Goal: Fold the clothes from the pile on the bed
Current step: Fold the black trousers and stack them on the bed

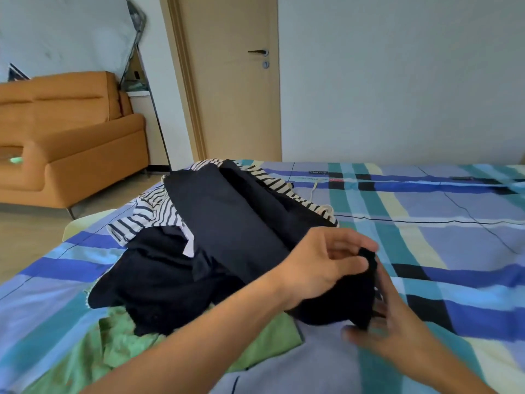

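An orange sofa [65,137] stands on the floor at the far left, with a closed door [235,81] in the wall beyond it; the pile of clothes [199,251] lies on the left part of the bed [440,243], which is covered in a blue, teal and pale yellow plaid sheet; in the pile a striped garment [147,214] lies at the back and left, a dark navy garment [227,223] is spread over it, and a green garment [119,345] lies crumpled at the bottom, nearest the camera; the left hand [321,265] reaches across from the lower left and pinches the top edge of a black garment [341,302] between thumb and fingertips, lifting it at the right end of the pile; the right hand [397,322] is blurred, its fingers behind the cloth and its thumb at the lower corner, so I cannot tell whether it grips; a thin black cable [426,222] runs across the sheet further right.
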